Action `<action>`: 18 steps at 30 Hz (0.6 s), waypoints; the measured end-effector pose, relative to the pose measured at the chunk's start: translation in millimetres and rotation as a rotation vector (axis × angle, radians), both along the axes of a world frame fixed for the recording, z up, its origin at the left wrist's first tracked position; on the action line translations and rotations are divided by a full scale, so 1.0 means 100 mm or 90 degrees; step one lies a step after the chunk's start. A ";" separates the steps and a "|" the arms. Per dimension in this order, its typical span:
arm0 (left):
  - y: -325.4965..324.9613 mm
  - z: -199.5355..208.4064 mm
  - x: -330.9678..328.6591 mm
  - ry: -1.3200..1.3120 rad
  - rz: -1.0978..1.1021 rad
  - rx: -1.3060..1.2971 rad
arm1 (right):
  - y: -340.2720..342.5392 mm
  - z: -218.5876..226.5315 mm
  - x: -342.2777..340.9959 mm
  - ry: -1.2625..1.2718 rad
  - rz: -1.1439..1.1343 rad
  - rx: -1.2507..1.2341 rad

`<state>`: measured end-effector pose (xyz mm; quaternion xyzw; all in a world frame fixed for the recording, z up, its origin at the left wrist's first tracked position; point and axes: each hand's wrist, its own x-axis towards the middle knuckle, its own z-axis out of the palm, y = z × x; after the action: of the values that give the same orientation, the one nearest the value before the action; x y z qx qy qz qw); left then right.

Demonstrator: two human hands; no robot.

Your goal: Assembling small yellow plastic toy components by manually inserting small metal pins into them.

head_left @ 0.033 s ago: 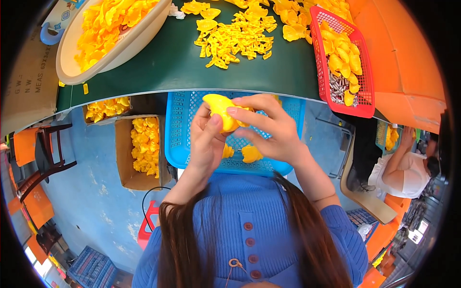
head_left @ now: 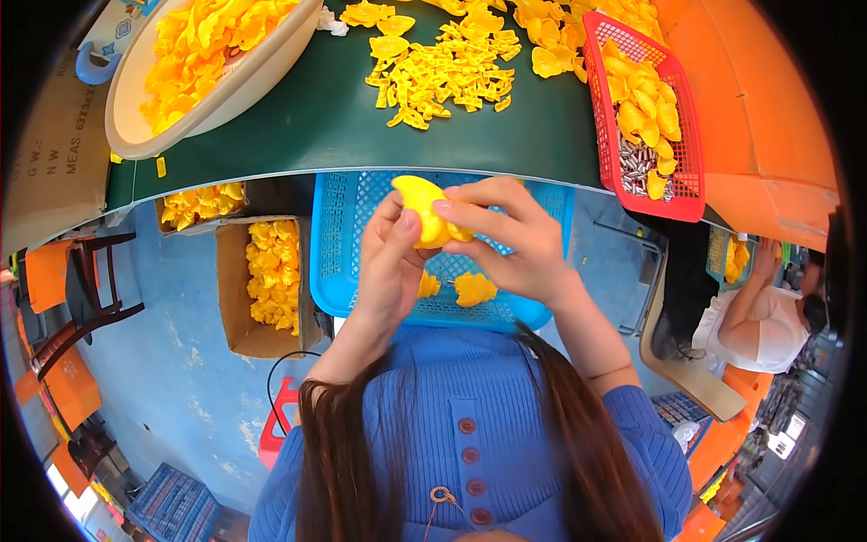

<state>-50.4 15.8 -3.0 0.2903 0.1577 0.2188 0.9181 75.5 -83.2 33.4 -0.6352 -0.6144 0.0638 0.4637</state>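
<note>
A glossy yellow plastic piece (head_left: pixel 419 200) with a curved, pointed tip is held up over a blue mesh basket (head_left: pixel 330 239). My left hand (head_left: pixel 386 257) is closed round its left and lower side, thumb pressed on the front. From the right, my right hand (head_left: pixel 515 235) pinches the same piece with thumb and fingers; its far side is hidden behind them. Beneath the hands a few yellow pieces (head_left: pixel 474 289) lie in the basket.
The green tabletop (head_left: pixel 316 135) carries a pile of small yellow parts (head_left: pixel 442 77), a cream basin (head_left: pixel 135 135) of yellow pieces and a red basket (head_left: pixel 691 172) with yellow shells and metal pins. Left of the basket stands a cardboard box (head_left: pixel 235 298). A co-worker (head_left: pixel 763 330) sits far right.
The yellow piece has turned slightly and shifted a little to the right in my hands. My right fingers have closed in nearer to it.
</note>
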 end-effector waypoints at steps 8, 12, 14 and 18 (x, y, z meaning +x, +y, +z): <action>0.10 0.04 0.06 -0.055 0.133 0.479 | -0.10 0.02 0.02 0.618 -0.027 -0.054; 0.10 -0.01 -0.01 0.011 0.093 0.661 | -0.12 0.03 -0.09 0.745 -0.013 -0.122; 0.08 0.05 -0.01 0.003 0.115 0.636 | -0.12 -0.03 -0.10 0.682 0.019 -0.086; 0.10 0.09 -0.01 -0.003 0.129 0.641 | -0.15 -0.09 -0.11 0.579 0.035 -0.074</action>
<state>-51.0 25.9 5.8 0.6791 0.0580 0.3559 0.6394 64.8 -98.6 24.3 -0.5513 -0.3603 0.3826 0.6479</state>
